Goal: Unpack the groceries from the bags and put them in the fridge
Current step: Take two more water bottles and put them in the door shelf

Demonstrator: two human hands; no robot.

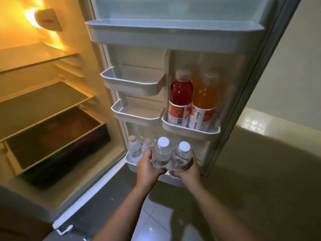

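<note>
The fridge stands open, its door (173, 32) swung out in front of me. My left hand (147, 168) grips a clear water bottle (161, 154) with a white cap. My right hand (188, 169) grips a second water bottle (181, 158) beside it. Both bottles are upright, just above the bottom door bin (130, 161). That bin holds two small water bottles (133, 146) at its left end. A red drink bottle (180, 96) and an orange drink bottle (204, 100) stand in the right-hand door bin (191, 131).
Two small door bins (132, 82) (135, 113) on the left of the door are bare, as is the wide top bin (173, 30). Glass shelves (43, 98) and a drawer (57, 136) fill the lit fridge interior at left. Tiled floor (156, 220) lies below.
</note>
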